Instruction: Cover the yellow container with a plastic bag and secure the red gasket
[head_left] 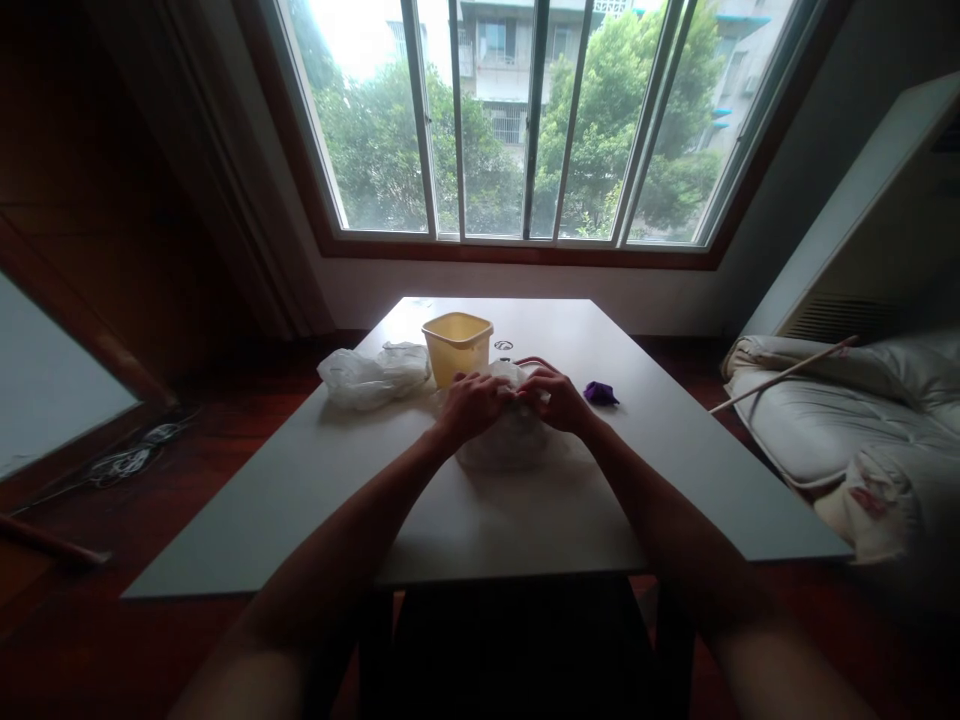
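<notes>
White table (322, 520): around its middle, my left hand (476, 403) and right hand (553, 396) pinch the top of a plastic bag (514, 445), probably keeping it gathered. Purple bundle (601, 393) toward right edge, second bag (371, 378) toward left; yellow bin (456, 350) farther, likely clear of my fingers; window (495, 140) beyond.

Daylight reaches me through the window (532, 140) past the table's (277, 500) far edge, its upper left glaring to plain white. The tabletop gleams along that far edge and dulls to grey nearer me. My left hand (472, 402) and right hand (553, 396) are backlit and shadowed; the plastic bag (510, 440) beneath them looks soft, its folds smeared. Beyond the table's near corners, stretched outward by the lens, everything sinks into dark blur.
</notes>
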